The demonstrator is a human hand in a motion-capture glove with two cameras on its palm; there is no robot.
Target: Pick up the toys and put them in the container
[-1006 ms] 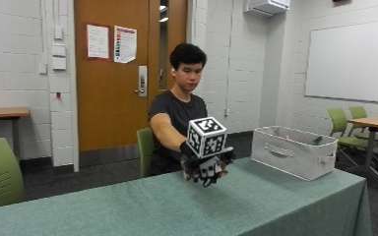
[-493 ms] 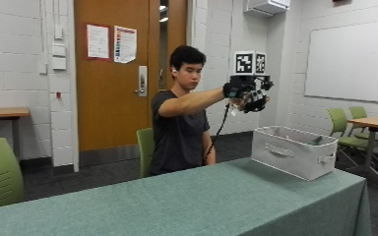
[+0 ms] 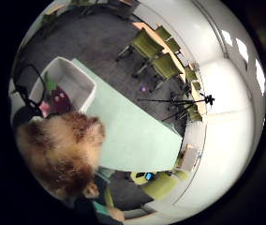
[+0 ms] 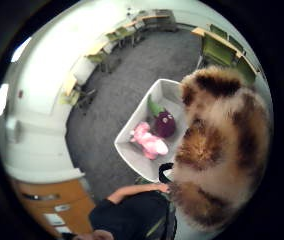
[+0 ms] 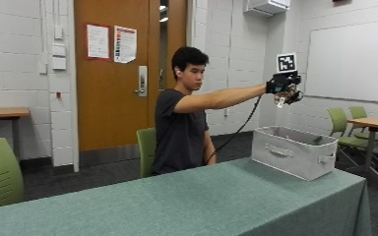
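A furry brown-and-tan plush toy (image 4: 217,145) with dark patches is sitting in the gloved right hand (image 5: 282,87), which is gripping it high in the air directly above the container (image 5: 294,151). The container, a pale grey fabric bin with side handles, is standing upright on the green table near its end. Inside it a pink plush toy (image 4: 148,141) is lying beside a purple eggplant toy (image 4: 164,123) with a green top.
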